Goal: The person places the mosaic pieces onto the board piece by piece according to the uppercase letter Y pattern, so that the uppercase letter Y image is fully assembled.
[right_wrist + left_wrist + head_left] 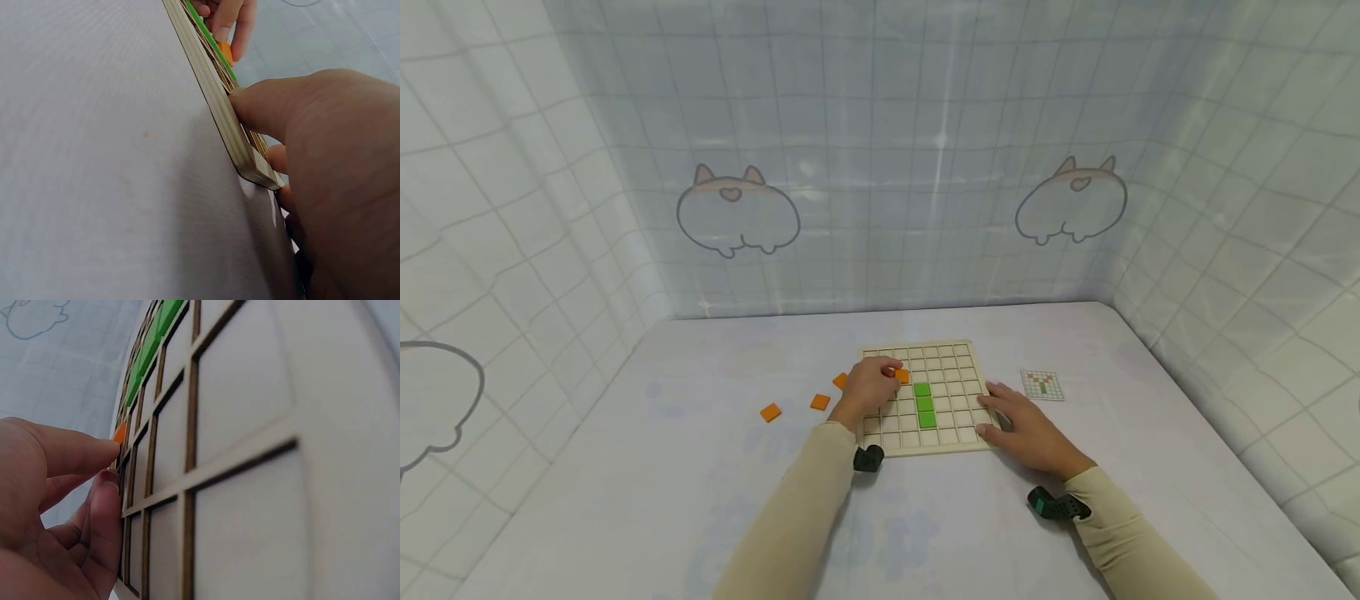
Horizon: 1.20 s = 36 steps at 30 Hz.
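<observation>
A pale wooden grid board (955, 400) lies on the table, with a short column of green square tiles (924, 405) in its cells. Thumb and forefinger of my left hand (871, 383) pinch an orange square tile (902, 377) just left of the column's far end. In the left wrist view only a sliver of that orange tile (120, 433) shows past the fingertips. My right hand (1033, 429) rests at the board's right edge, its fingers spread and relaxed. The right wrist view has the thumb (269, 106) touching the board's rim (215, 103).
Loose orange tiles (820, 402) lie on the table left of the board, one partly behind the left hand. A small pattern card (1042, 385) with a coloured grid lies to the right. Tile-patterned curtains (880, 167) enclose the table (685, 500) at the back and sides.
</observation>
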### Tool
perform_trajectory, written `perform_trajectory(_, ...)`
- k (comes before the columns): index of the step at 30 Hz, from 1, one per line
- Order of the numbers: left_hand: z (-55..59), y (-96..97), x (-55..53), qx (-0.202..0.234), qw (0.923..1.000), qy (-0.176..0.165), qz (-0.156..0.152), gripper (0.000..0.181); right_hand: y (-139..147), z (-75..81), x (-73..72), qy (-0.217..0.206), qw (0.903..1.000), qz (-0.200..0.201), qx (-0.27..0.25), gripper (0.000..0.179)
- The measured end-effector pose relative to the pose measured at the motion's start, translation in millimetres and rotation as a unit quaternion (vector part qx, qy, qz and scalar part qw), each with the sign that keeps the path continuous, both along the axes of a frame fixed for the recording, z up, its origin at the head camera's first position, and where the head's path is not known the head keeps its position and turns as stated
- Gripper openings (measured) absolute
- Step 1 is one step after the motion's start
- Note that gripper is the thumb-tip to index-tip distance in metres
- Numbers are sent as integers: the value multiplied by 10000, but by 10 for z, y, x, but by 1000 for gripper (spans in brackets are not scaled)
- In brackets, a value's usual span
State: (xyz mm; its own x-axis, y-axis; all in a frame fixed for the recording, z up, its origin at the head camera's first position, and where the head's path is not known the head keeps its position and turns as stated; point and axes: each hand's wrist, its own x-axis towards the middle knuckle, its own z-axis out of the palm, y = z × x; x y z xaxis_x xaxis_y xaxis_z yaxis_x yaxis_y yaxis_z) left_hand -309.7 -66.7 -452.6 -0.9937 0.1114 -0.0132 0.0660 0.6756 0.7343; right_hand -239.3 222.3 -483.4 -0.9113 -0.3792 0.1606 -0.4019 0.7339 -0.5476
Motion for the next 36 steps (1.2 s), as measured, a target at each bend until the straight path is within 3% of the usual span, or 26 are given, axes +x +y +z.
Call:
perform_trajectory(9,24,8,13,-30,9999,-141,-5,33,-2,-3,4,-3,10000,40,-42,62)
perform_trajectory(36,13,23,-10,-153,9999,-58,-45,32,4,2,4,-14,9999,101,-91,61)
